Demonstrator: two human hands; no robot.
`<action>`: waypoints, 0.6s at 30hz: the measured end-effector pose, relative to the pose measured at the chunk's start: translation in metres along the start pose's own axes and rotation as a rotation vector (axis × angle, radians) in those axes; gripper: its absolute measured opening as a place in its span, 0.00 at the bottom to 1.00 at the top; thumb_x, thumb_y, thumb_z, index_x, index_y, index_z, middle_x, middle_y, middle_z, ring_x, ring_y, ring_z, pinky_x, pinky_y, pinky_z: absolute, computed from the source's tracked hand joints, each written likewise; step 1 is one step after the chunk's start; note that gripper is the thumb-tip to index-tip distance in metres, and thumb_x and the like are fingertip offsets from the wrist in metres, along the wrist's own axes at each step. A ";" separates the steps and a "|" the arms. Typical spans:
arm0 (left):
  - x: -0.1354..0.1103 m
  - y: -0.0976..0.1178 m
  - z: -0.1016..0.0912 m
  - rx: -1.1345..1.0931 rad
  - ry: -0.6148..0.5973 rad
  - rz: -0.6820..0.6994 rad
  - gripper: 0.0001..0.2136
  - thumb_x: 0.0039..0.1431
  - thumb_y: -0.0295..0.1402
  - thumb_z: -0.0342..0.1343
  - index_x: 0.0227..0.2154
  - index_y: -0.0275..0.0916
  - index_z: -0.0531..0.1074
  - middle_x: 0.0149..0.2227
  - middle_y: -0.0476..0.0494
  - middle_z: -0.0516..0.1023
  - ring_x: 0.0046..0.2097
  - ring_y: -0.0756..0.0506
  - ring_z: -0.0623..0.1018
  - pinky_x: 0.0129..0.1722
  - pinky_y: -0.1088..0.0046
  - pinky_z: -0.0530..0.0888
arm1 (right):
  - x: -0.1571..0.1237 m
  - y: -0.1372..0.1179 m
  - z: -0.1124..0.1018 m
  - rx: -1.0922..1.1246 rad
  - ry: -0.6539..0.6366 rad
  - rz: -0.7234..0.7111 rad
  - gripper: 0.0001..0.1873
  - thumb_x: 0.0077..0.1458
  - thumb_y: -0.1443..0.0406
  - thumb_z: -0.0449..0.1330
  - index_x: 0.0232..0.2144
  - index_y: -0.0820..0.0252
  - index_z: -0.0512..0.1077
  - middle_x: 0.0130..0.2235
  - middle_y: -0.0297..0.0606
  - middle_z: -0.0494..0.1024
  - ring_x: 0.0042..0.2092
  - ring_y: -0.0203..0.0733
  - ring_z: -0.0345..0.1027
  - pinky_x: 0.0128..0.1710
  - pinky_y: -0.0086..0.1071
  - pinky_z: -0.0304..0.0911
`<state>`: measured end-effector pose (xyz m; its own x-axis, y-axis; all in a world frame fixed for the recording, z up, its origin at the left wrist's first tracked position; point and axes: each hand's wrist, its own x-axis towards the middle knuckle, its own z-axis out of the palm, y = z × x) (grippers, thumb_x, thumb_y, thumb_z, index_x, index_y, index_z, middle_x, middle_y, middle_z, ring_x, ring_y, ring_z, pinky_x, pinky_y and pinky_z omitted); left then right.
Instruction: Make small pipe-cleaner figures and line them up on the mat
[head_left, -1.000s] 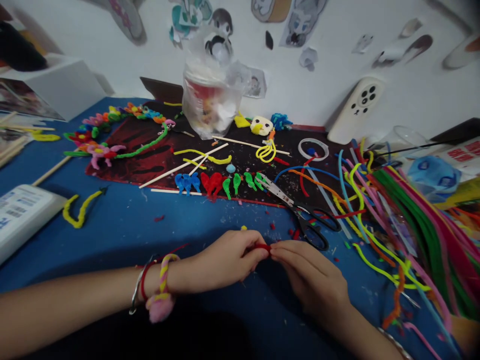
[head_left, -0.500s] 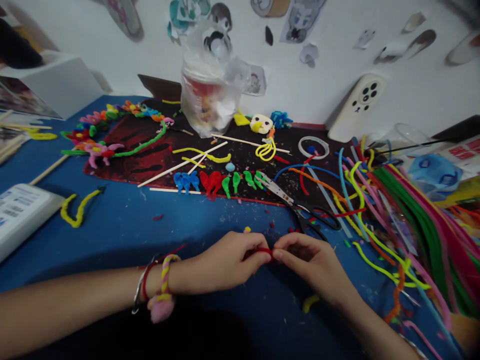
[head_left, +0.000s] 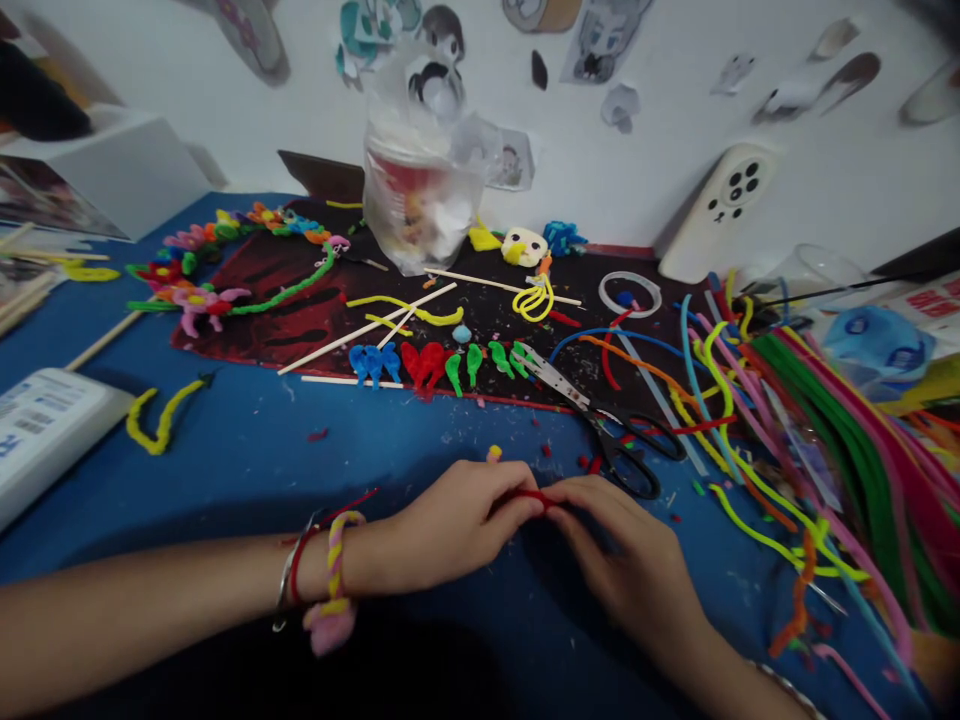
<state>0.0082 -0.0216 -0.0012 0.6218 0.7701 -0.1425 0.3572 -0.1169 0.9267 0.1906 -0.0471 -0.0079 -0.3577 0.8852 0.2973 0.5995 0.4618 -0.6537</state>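
clamps a short red pipe cleaner [head_left: 534, 495] at both ends: left hand [head_left: 450, 525] shut on one end with thumb and forefinger, right hand [head_left: 630, 560] shut on the other, back of the hand up, fingertips of the two nearly meeting. holds it low over the blue table [head_left: 262, 450], right in the small gap between the hands. wears a twisted pink-and-yellow bracelet [head_left: 330, 575] beside a red band and a metal bangle on the left wrist. just beyond the left fingertips, a small yellow scrap [head_left: 493, 453]; just beyond the right hand, black-handled scissors [head_left: 600, 425], blades pointing away onto a dark red mat [head_left: 300, 300]. farther out past both hands, on the mat's near edge, a row of small blue, red and green shapes [head_left: 427, 365], then crossed wooden sticks [head_left: 367, 330], then a clear plastic bag [head_left: 424, 195] against the wall. out to the right of the right hand, a big loose bundle of coloured pipe cleaners [head_left: 825, 430]. well off to the left of the left hand, a bent yellow pipe cleaner [head_left: 157, 420] and a white box [head_left: 45, 430].
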 end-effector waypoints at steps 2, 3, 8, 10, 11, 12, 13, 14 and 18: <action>0.000 0.001 -0.003 0.217 -0.011 0.094 0.09 0.62 0.33 0.42 0.32 0.38 0.66 0.27 0.49 0.71 0.29 0.51 0.71 0.30 0.78 0.64 | 0.000 -0.002 0.000 0.041 -0.017 0.067 0.06 0.55 0.70 0.54 0.33 0.57 0.70 0.32 0.36 0.75 0.34 0.37 0.70 0.34 0.28 0.67; 0.001 0.001 -0.004 0.308 -0.029 0.121 0.10 0.62 0.33 0.41 0.33 0.38 0.66 0.29 0.47 0.72 0.30 0.50 0.72 0.30 0.77 0.64 | 0.001 -0.003 0.000 0.060 -0.029 0.092 0.06 0.55 0.70 0.54 0.32 0.58 0.70 0.31 0.36 0.75 0.33 0.37 0.70 0.33 0.27 0.67; 0.003 0.004 -0.013 0.409 -0.074 0.131 0.11 0.62 0.33 0.42 0.32 0.37 0.67 0.29 0.47 0.73 0.30 0.49 0.73 0.31 0.76 0.65 | 0.004 -0.002 -0.003 0.168 -0.110 0.194 0.05 0.55 0.67 0.54 0.31 0.58 0.71 0.31 0.36 0.75 0.33 0.38 0.70 0.33 0.27 0.67; 0.005 0.006 -0.018 0.323 -0.067 0.124 0.09 0.62 0.33 0.44 0.31 0.38 0.68 0.28 0.49 0.73 0.30 0.50 0.72 0.31 0.78 0.64 | 0.006 -0.001 -0.005 0.257 -0.138 0.262 0.05 0.54 0.65 0.56 0.31 0.58 0.71 0.32 0.36 0.76 0.34 0.38 0.71 0.34 0.28 0.68; 0.006 0.007 -0.019 0.284 -0.068 0.113 0.09 0.61 0.33 0.45 0.31 0.38 0.68 0.27 0.50 0.73 0.29 0.51 0.71 0.29 0.79 0.63 | 0.006 -0.001 -0.005 0.309 -0.147 0.293 0.05 0.53 0.64 0.57 0.32 0.58 0.72 0.33 0.37 0.76 0.36 0.39 0.71 0.35 0.29 0.68; 0.006 0.008 -0.020 0.254 -0.072 0.099 0.09 0.61 0.33 0.45 0.31 0.38 0.68 0.26 0.51 0.73 0.27 0.52 0.70 0.27 0.79 0.62 | 0.007 0.000 -0.006 0.355 -0.152 0.320 0.06 0.53 0.63 0.57 0.32 0.59 0.72 0.34 0.37 0.76 0.36 0.39 0.71 0.37 0.29 0.68; 0.007 0.008 -0.021 0.234 -0.075 0.087 0.09 0.61 0.34 0.45 0.30 0.38 0.68 0.25 0.51 0.72 0.26 0.52 0.69 0.26 0.80 0.62 | 0.007 -0.001 -0.006 0.389 -0.152 0.343 0.06 0.52 0.63 0.58 0.32 0.59 0.72 0.34 0.38 0.76 0.37 0.40 0.71 0.37 0.30 0.68; 0.007 0.008 -0.021 0.229 -0.073 0.082 0.09 0.61 0.34 0.45 0.30 0.37 0.68 0.24 0.52 0.72 0.26 0.52 0.69 0.25 0.80 0.61 | 0.007 -0.001 -0.005 0.408 -0.145 0.362 0.06 0.52 0.63 0.58 0.32 0.59 0.72 0.35 0.38 0.77 0.37 0.40 0.71 0.38 0.30 0.68; 0.006 0.007 -0.018 0.337 -0.053 0.128 0.10 0.61 0.33 0.44 0.30 0.37 0.68 0.26 0.49 0.73 0.29 0.51 0.71 0.29 0.78 0.62 | 0.005 -0.004 -0.002 0.401 -0.134 0.411 0.06 0.53 0.63 0.57 0.32 0.59 0.72 0.32 0.36 0.77 0.34 0.38 0.71 0.35 0.29 0.68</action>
<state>0.0016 -0.0062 0.0111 0.7087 0.7031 -0.0584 0.4777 -0.4173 0.7731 0.1881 -0.0448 -0.0026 -0.2560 0.9605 -0.1093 0.3994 0.0021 -0.9168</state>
